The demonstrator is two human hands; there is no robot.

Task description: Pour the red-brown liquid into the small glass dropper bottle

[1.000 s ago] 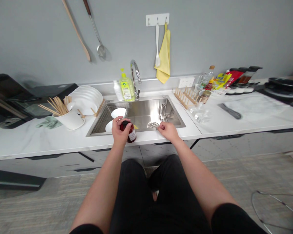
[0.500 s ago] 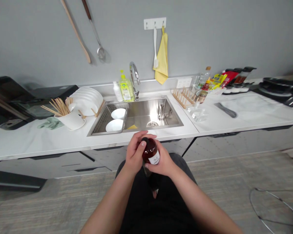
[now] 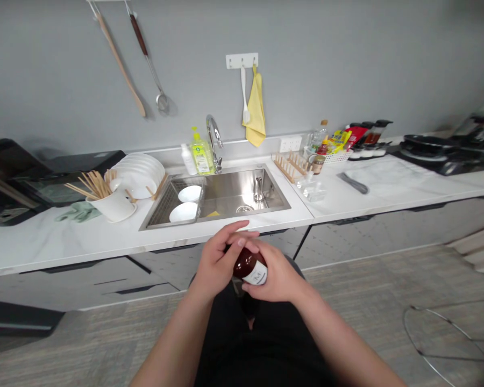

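Note:
A brown-red bottle (image 3: 246,265) with a white label marked "M" is held in front of my body, below the counter edge. My right hand (image 3: 277,269) wraps round its body from the right, with the thumb by the label. My left hand (image 3: 220,258) closes over the bottle's top from the left, hiding the cap. Beyond both hands lies the steel sink (image 3: 229,191). A wire basket (image 3: 167,196) in its left part holds two white bowls (image 3: 184,212).
Left of the sink stand white plates (image 3: 139,169) in a rack and a white holder (image 3: 115,207) with chopsticks. Dish soap (image 3: 202,156) is beside the faucet (image 3: 214,140). Rightward are a wooden rack (image 3: 290,167), seasonings in a basket (image 3: 339,157) and a stove (image 3: 431,153).
My left hand has moved over the bottle's top, covering the black cap that showed before. The bottle sits slightly lower, and the view has turned a little to the right.

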